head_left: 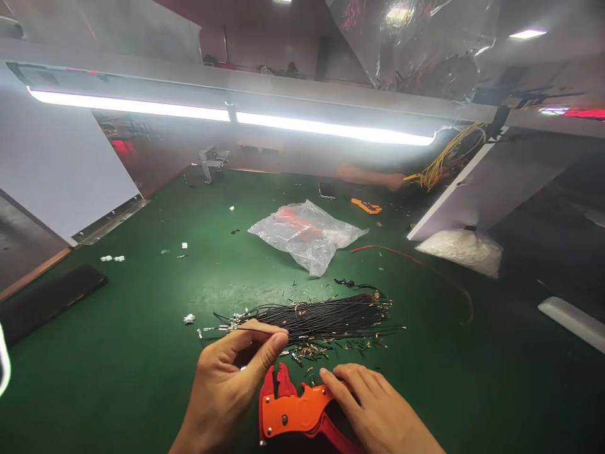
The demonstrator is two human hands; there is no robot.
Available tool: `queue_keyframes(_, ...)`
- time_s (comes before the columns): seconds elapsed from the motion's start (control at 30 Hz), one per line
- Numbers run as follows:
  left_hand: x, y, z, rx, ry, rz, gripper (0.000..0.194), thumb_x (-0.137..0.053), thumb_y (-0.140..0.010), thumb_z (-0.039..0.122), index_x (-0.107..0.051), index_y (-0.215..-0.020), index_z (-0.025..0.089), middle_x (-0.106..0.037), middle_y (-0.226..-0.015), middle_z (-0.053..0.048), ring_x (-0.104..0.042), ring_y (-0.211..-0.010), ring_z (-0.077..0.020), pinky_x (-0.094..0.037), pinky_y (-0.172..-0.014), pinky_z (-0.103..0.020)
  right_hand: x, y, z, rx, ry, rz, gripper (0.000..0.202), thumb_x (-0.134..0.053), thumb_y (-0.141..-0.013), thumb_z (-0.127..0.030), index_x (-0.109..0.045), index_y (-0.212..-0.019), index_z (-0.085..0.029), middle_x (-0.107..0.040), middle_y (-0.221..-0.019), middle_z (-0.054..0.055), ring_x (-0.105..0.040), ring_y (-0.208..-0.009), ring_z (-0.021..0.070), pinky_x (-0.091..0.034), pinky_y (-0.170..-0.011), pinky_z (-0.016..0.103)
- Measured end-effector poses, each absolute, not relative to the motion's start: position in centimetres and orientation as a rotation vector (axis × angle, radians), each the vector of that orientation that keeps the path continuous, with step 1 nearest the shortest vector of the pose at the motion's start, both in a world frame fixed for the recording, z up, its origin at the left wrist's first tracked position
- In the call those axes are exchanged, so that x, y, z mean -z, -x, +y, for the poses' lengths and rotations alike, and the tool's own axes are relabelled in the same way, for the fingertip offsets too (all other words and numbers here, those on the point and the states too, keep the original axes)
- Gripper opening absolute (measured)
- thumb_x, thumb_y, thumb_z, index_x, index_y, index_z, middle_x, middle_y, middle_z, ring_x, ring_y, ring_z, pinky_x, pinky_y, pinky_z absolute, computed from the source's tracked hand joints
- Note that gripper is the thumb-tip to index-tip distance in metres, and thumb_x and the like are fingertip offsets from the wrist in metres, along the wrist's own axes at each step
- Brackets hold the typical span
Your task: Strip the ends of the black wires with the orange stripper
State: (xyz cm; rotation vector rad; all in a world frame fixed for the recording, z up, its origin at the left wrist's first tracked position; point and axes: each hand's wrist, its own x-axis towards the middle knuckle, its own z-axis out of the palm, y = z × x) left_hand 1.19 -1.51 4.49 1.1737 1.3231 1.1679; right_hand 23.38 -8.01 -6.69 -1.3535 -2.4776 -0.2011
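My left hand (pixel 231 372) is raised just in front of a bundle of black wires (pixel 326 318), with thumb and forefinger pinched on a thin black wire. Below and to the right of it is an orange and red wire stripper (pixel 297 410), its jaws apart and pointing away from me. My right hand (pixel 371 403) rests over the tool's handles, fingers bent around them; its palm side is hidden. Metal terminals show at the bundle's left end, bare copper ends at its right. Small black and copper scraps (pixel 314 350) lie in front of the bundle.
Beyond the bundle lies a clear plastic bag (pixel 309 236) on the green table (pixel 155 366). A yellow tool (pixel 366 206), a phone (pixel 326 190) and another person's arm (pixel 373 176) are farther back. White connectors (pixel 189 319) sit left; a filled bag (pixel 463 249) is right.
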Motion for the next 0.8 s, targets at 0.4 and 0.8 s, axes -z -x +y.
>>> queue_keyframes(0.4, -5.0, 0.0, 0.1, -1.443, -1.283, 1.336, 0.017, -0.079, -0.076, 0.039, -0.075, -0.072, 0.023, -0.057, -0.054, 0.005, -0.049, -0.044, -0.0072, -0.041, -0.040, -0.017, -1.9, -24.8, -5.5, -1.314, 1.302, -2.011, 0.052, -0.053, -0.093, -0.026, -0.045, -0.143, -0.016, -0.061, -0.128, 0.015, -0.061, -0.114, 0.0273, -0.048, -0.102, 0.042)
queue_keyframes(0.8, -2.4, 1.4, 0.7, -1.907, -1.941, 0.950, 0.029, -0.068, -0.085, 0.005, -0.072, -0.107, 0.022, -0.066, -0.070, 0.004, -0.057, -0.056, -0.0086, -0.047, -0.049, -0.022, 3.0, -21.1, -2.1, -2.043, 0.463, -0.667, 0.062, -0.072, -0.068, -0.013, -0.061, -0.128, -0.026, -0.073, -0.112, 0.007, -0.070, -0.100, 0.0264, -0.052, -0.084, 0.043)
